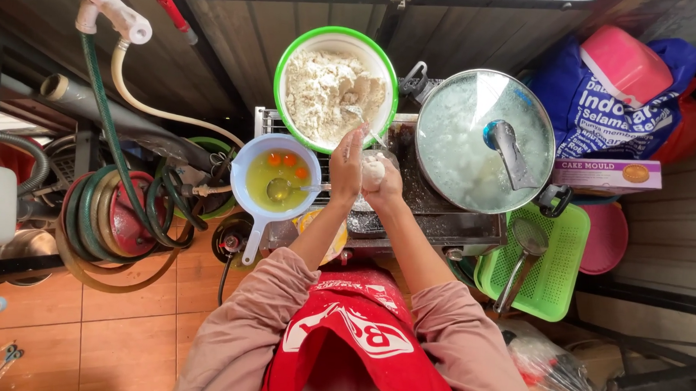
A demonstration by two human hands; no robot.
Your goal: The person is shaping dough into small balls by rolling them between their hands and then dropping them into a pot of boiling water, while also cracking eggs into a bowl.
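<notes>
Head view: both hands, left hand (346, 166) and right hand (385, 183), cup a floured dough lump (373, 170), fingers closed around it, beside the flour bowl (336, 89) for easy coating.

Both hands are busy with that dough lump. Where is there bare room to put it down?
Little room on top. The green-rimmed flour bowl, egg bowl and lidded pan crowd the rack. The one bare patch is the dark griddle strip before the pan, right of the right hand. The left hand blocks the egg-bowl side. The green basket holds only a ladle.
</notes>
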